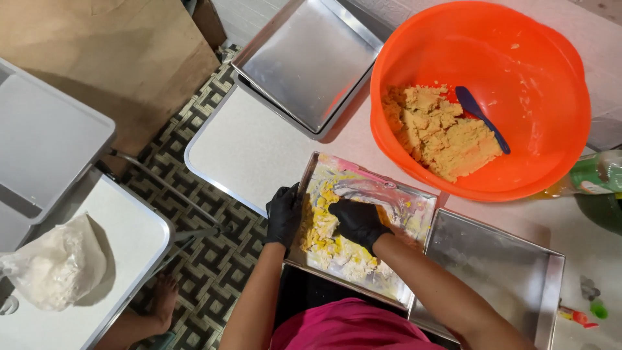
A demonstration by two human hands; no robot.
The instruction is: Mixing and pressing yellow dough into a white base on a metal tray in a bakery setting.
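Yellow dough (pixel 324 236) lies in the foil-lined tray (pixel 414 201) at table edge, right hand (pixel 357 222) pressed flat on it, fingers curled, left hand (pixel 282 215) gripping tray rim, orange bowl (pixel 551 84) beyond.

Green labelled bottle (pixel 599 174), white bag (pixel 57 266)

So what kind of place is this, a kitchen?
Likely a home or small baking setup: an orange bowl of dough, metal baking trays, and folding tables on a patterned floor.
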